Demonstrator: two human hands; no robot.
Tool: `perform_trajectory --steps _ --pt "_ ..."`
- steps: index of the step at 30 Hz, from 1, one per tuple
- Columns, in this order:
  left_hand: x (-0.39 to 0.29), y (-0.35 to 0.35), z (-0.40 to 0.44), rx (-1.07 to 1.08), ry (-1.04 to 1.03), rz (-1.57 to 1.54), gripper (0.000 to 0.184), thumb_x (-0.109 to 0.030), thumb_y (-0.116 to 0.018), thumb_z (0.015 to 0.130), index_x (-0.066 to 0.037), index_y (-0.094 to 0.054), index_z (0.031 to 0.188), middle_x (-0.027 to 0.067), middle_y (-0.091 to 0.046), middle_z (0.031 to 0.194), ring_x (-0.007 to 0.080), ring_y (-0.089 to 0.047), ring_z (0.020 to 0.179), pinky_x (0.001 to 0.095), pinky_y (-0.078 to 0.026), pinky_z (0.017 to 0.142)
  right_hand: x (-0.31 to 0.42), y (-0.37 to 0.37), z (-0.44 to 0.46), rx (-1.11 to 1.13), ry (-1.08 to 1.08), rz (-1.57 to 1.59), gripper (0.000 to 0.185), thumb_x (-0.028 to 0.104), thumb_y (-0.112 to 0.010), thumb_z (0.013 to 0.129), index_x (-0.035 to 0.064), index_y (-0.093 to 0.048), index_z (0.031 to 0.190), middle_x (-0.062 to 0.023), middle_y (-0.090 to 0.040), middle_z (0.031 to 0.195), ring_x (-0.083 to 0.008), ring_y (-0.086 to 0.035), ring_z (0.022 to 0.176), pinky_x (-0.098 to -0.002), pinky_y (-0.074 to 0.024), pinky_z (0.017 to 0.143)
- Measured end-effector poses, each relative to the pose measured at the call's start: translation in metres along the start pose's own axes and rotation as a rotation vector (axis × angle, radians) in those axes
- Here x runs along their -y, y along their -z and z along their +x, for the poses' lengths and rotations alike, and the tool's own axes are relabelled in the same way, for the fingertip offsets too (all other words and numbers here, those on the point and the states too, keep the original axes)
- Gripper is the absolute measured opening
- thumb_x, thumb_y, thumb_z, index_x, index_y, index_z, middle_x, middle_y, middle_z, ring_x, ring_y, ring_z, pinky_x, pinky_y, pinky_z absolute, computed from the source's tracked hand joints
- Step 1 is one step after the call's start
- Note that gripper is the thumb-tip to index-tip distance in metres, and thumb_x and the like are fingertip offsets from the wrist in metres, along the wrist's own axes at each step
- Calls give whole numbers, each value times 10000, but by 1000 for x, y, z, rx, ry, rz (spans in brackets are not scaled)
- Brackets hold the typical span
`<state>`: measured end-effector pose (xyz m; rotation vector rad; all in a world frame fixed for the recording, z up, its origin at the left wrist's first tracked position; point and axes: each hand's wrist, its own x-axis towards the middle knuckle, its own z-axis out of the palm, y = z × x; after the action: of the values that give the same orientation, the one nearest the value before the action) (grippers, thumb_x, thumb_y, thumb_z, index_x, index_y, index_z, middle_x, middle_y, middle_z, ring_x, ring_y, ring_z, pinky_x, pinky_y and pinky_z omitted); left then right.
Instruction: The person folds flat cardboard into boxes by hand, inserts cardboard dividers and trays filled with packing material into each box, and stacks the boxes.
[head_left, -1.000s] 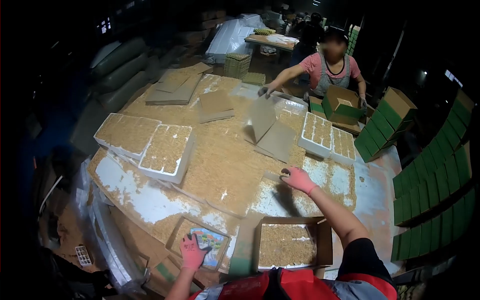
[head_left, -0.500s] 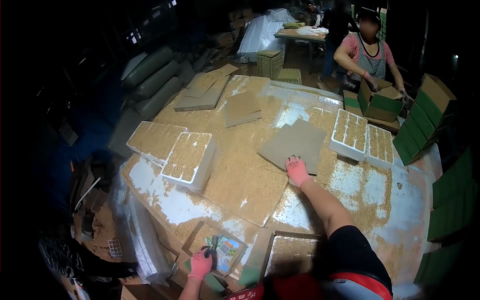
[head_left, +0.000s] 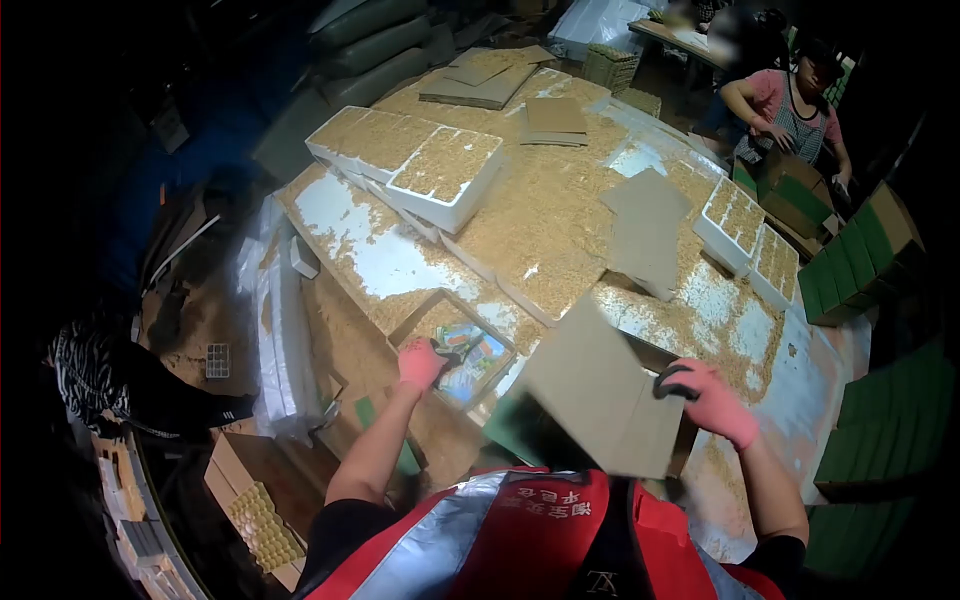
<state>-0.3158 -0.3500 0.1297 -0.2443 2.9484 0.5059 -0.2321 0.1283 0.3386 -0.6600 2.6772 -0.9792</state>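
My right hand (head_left: 712,400), in a pink glove with dark fingertips, is closed on the right edge of a tilted cardboard sheet (head_left: 600,385). The sheet hangs over an open carton with a green flap (head_left: 520,430) close to my body and hides most of its inside. My left hand (head_left: 420,364), gloved the same way, reaches into a shallow cardboard box (head_left: 508,362). Its fingers are bent together at the printed cards (head_left: 478,350) lying there; whether one is gripped is hidden. More cardboard sheets (head_left: 648,230) lie beyond, on the grain-strewn table.
White foam trays filled with yellowish grain stand at the left (head_left: 445,170) and right (head_left: 730,220). Flat cardboard (head_left: 480,85) lies at the back. A co-worker (head_left: 790,110) handles a green-and-brown carton (head_left: 795,190). Green cartons (head_left: 850,265) line the right side; an egg-tray stack (head_left: 265,525) sits lower left.
My right hand has drawn a cardboard sheet from the table pile back over the near carton. My left hand has moved further onto the cards. The view has shifted.
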Motion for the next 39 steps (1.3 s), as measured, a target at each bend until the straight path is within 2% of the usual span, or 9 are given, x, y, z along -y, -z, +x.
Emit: perform_trajectory --steps 8,13,17,22,26,28,33,36,39 --pt "13 17 1 -179 -94 -27 326 -261 -555 914 -10 -617 1112 183 -670 1045 360 -628 985 435 -478 903 -91 -63 3 257 53 -1150 171 149 -555 836 135 -632 988 -47 -559 998 -222 -526 1021 -372 -408 885" --pt "-157 83 -76 -389 -724 -344 448 30 -608 765 -32 -574 1207 183 -534 1299 386 -505 1189 448 -412 1026 -65 -69 -35 112 29 -1078 292 180 -545 870 101 -631 1138 -99 -576 1149 -293 -481 1195 -474 -315 1085" --pt "-254 9 -103 68 -1397 326 313 -205 -560 848 -90 -582 1139 130 -547 1227 299 -515 1172 386 -410 998 -21 -49 -45 381 -334 -852 467 226 -615 830 120 -567 1282 -131 -565 1250 -307 -454 1280 -502 -247 1147" --pt "-234 32 -80 274 -1407 147 388 -191 -643 814 -40 -592 1169 145 -578 1218 302 -545 1149 428 -415 993 -35 -81 -66 177 -365 -528 391 178 -648 831 121 -613 1217 -86 -624 1184 -267 -533 1194 -456 -362 1074" --pt "-178 72 -38 577 -515 -786 565 29 -607 798 -16 -478 1346 154 -525 1344 272 -616 1097 367 -522 894 -39 -62 -106 -870 -559 318 384 87 -606 861 49 -597 1243 -90 -638 1193 -207 -599 1129 -359 -462 987" --pt "-146 -17 -27 820 -236 -1032 578 48 -564 849 16 -389 1399 190 -506 1351 243 -472 1299 367 -480 991 -92 -103 -123 -782 -578 1045 359 107 -586 907 34 -576 1258 -84 -657 1138 -163 -616 1052 -306 -486 913" --pt "-160 -108 -49 561 -422 -543 807 -293 -766 774 45 -353 1379 287 -507 1304 419 -490 1231 453 -413 1040 -98 -176 -64 -461 -991 729 585 312 -687 885 23 -491 1354 -114 -650 1103 -137 -599 1003 -284 -494 820" --pt "-152 -111 -49 611 -335 -1013 627 -235 -769 819 -33 -444 1315 133 -614 1155 246 -633 1005 372 -545 833 -56 -168 -62 -654 -817 955 764 382 -745 825 -13 -425 1396 -100 -631 1147 -131 -592 976 -271 -489 803" --pt "-163 -82 -59 1406 101 -1615 538 -390 -590 939 -73 -481 1361 121 -600 1255 289 -626 1094 448 -514 949 -38 -160 -73 -735 -888 674 752 348 -720 860 9 -385 1441 -102 -596 1248 -145 -546 1127 -265 -442 962"
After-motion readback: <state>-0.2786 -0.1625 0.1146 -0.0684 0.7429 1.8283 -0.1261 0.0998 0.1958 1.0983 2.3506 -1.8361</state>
